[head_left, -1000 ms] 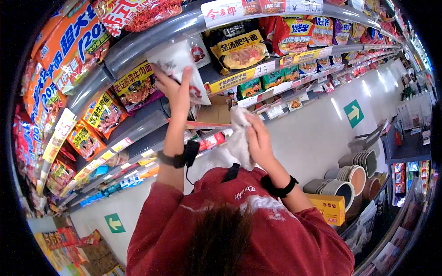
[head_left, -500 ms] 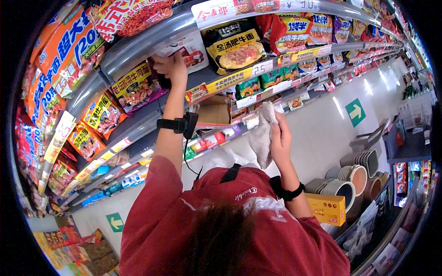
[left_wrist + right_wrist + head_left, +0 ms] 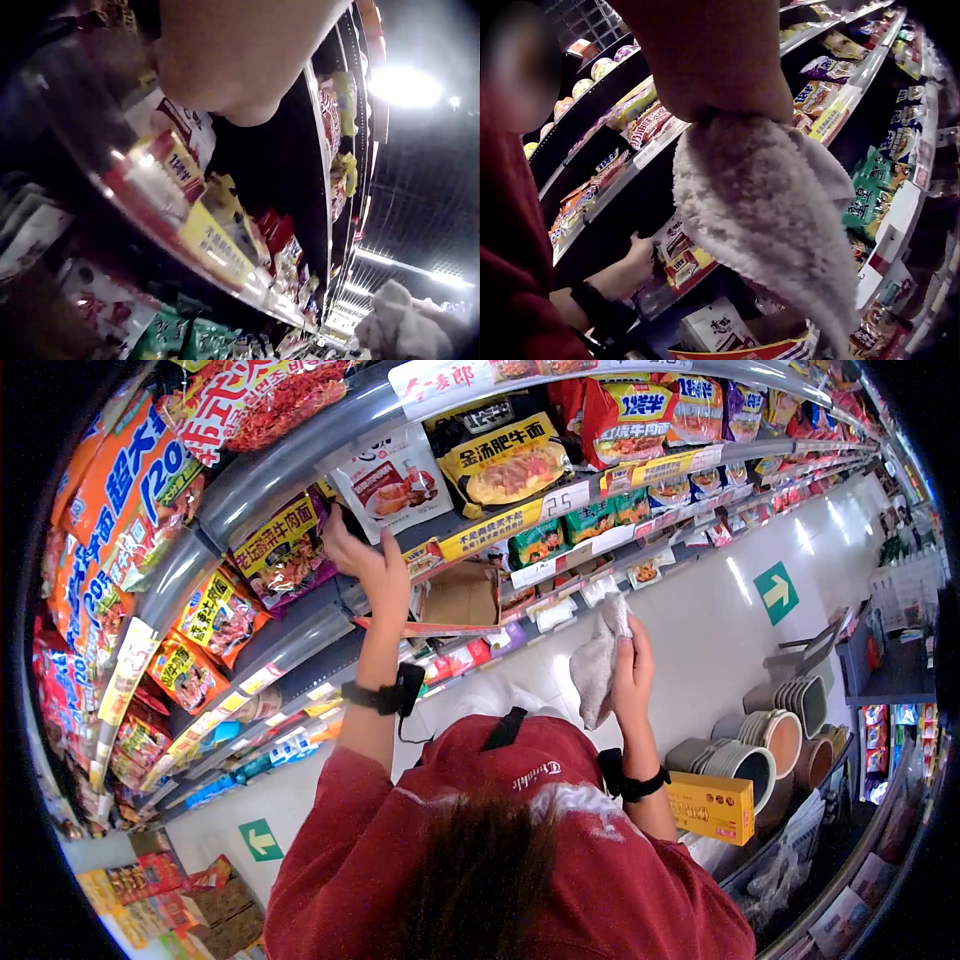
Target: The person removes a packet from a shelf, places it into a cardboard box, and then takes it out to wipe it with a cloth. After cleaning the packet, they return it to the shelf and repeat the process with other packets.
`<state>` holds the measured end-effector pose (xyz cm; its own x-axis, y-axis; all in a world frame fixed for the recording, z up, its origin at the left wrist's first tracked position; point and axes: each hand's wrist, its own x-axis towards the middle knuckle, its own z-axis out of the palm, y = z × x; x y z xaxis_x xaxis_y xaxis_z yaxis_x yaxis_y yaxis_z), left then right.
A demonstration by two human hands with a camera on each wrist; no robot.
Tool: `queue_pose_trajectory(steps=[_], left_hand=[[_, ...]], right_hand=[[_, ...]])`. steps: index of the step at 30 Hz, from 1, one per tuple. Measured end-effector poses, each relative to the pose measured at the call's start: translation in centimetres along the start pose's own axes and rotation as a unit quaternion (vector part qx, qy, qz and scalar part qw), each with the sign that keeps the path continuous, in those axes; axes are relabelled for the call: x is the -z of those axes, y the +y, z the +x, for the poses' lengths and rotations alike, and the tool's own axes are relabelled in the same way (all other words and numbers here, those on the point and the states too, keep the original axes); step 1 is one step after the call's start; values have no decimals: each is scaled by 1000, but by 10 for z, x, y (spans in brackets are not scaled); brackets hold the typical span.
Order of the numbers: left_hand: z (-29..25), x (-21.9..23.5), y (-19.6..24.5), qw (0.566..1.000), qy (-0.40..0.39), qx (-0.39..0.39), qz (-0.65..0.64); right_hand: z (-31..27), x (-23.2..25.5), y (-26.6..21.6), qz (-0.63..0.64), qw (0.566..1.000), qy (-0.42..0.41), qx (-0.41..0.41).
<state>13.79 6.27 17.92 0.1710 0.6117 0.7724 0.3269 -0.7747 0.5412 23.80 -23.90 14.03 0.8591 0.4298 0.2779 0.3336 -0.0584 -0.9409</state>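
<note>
My left hand (image 3: 372, 568) is at the front of the noodle shelf, its fingers extended and nothing gripped in it. Just beyond its fingertips a white packet with a red food picture (image 3: 392, 480) stands upright on the shelf. To its left leans a purple-and-yellow noodle bag (image 3: 283, 548); to its right sits a black-and-yellow noodle bag (image 3: 508, 458). My right hand (image 3: 632, 665) grips a greyish-white fluffy cloth (image 3: 597, 663) off to the right, away from the shelf. The cloth (image 3: 757, 202) hangs down from that hand in the right wrist view.
An open cardboard box (image 3: 460, 598) sits on the shelf below the left hand, with white packets (image 3: 718, 326) inside it. Price strips (image 3: 515, 525) line the curved shelf edges. Stacked buckets (image 3: 745, 765) and a yellow box (image 3: 712, 807) stand at the right on the floor side.
The white packet, held in the left hand a second ago, now stands on the shelf with its printed front showing. The left hand has drawn back from it. The right hand has carried the cloth rightward.
</note>
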Motion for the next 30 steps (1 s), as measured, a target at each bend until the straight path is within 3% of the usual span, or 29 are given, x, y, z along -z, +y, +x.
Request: queue_pose_trajectory(steps=[3, 6, 8, 9, 11, 12, 14, 17, 18, 22, 30], left_hand=[[-47, 15, -22, 996, 3, -86, 3], [-100, 32, -54, 995, -53, -84, 16], [-121, 44, -65, 963, -221, -119, 98], [-127, 44, -68, 963, -222, -120, 98], [-136, 43, -71, 963, -247, -46, 101], [-137, 41, -71, 962, -250, -45, 100], [-136, 36, -72, 975, -202, -4, 96], [-136, 30, -71, 962, -216, -26, 163], [-133, 31, -68, 947, -256, -18, 192], [-139, 23, -68, 950, -231, -23, 208], [-131, 20, -81, 923, -275, 97, 252]], right_hand=[[-4, 10, 3, -7, 1000, 11, -13], [-11, 20, 17, -33, 997, 37, -66], [-14, 24, 22, -37, 997, 43, -60], [-15, 26, 25, -42, 997, 51, -51], [-19, 29, 31, -42, 996, 55, -60], [-20, 31, 32, -45, 995, 58, -61], [-24, 32, 33, -48, 995, 60, -65], [-25, 34, 38, -56, 994, 60, -68], [-26, 34, 40, -44, 995, 58, -68], [-25, 35, 39, -34, 996, 50, -66], [-26, 46, 36, -54, 994, 65, -70]])
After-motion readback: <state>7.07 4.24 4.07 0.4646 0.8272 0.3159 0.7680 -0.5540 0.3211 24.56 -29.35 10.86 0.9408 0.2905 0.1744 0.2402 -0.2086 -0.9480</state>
